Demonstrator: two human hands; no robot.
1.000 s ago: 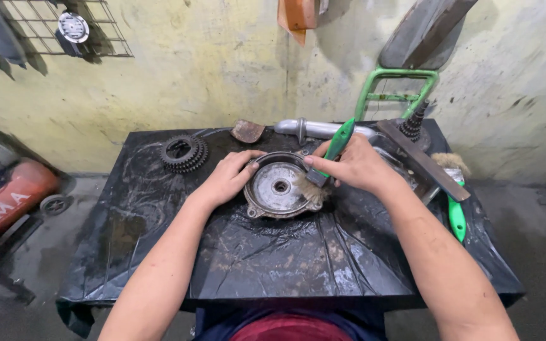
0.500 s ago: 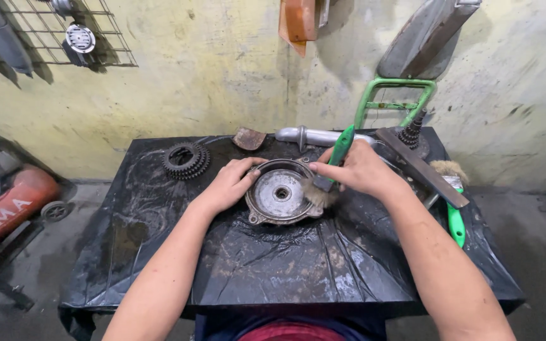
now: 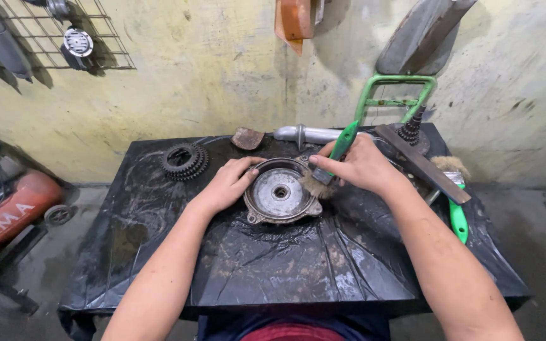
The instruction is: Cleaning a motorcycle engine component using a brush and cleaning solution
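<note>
At the middle of the black plastic-covered table [image 3: 273, 278] lies a round metal housing [image 3: 280, 192], open face up, with a hole at its centre. Left of the housing, the left hand [image 3: 227, 183] presses its fingers over the rim, curled and closed against the metal, steadying it. Right of the housing, the right hand [image 3: 363, 165] is wrapped tight around the green handle of a paintbrush [image 3: 331, 163], whose worn bristles touch the housing's right inner wall. Judging by this, the scrubbing step is in hand: dirt is being brushed out of the bowl. A next stroke would call for a firm hold on the rim while the bristles sweep round the wall. Well left of the housing sits 1 gear cluster [image 3: 184, 160]; behind it lie a grey metal tube [image 3: 304, 134] and a rusty scrap [image 3: 248, 138]. Far right of it rests a second green-handled brush [image 3: 456, 208].
</note>
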